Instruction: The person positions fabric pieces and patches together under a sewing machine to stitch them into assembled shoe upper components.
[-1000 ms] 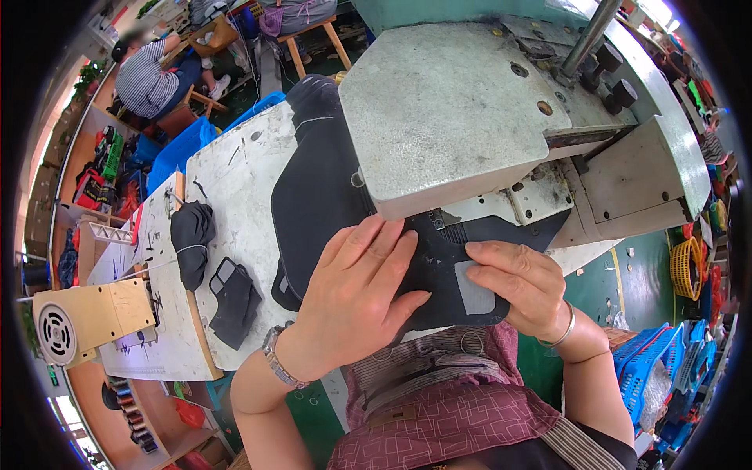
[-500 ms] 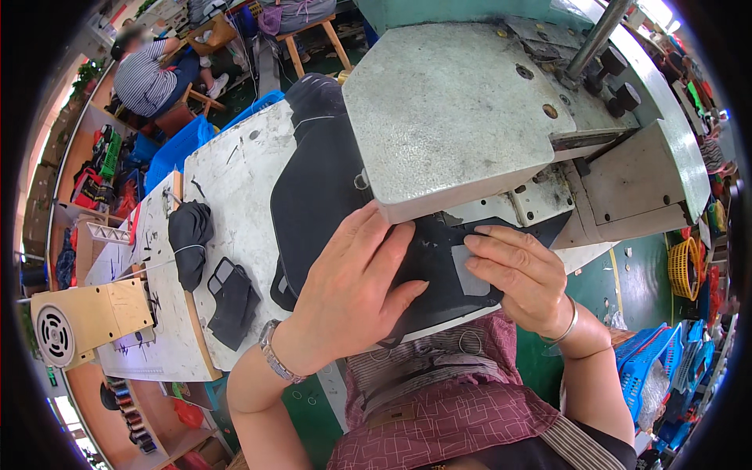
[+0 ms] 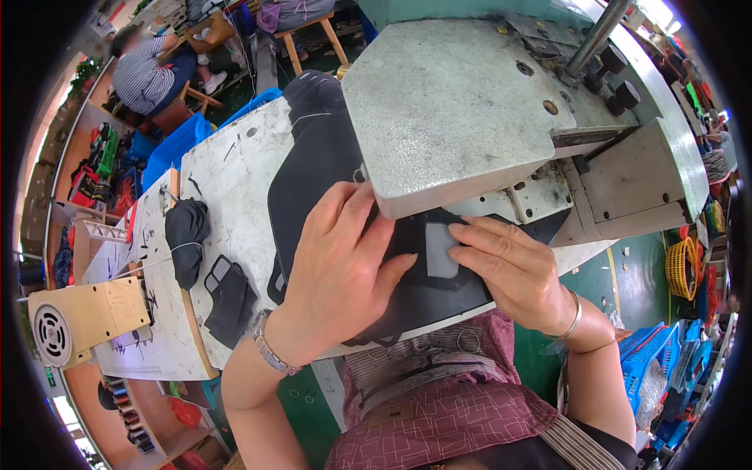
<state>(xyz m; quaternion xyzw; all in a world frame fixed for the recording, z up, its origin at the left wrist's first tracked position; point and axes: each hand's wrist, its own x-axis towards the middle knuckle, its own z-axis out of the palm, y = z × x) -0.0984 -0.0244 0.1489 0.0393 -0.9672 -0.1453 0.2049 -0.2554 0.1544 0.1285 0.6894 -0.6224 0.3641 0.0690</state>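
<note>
A black fabric piece (image 3: 407,290) with a light grey rectangular patch (image 3: 442,251) lies before the sewing machine's broad metal head (image 3: 454,110). My left hand (image 3: 333,266) rests on it with fingers stretched and thumb apart, the fingertips by the head's front corner. At the piece's right edge my right hand (image 3: 513,274) grips it, fingers together beside the patch; the thumb is hidden. A larger black fabric stack (image 3: 313,172) runs from under the left fingers to the back, a pale band round its far end. The needle area is hidden under the head.
On the white table (image 3: 235,172) left lie a tied black bundle (image 3: 186,243) and small black pieces (image 3: 229,301). A beige device with a round vent (image 3: 53,337) stands far left. Blue baskets (image 3: 176,153) sit behind the table, another blue basket (image 3: 646,360) at right. Someone sits far left.
The fabric piece with its grey patch has slid left and slightly away from me. My left hand has shifted a little left and up; my right fingers now sit at the patch's right edge.
</note>
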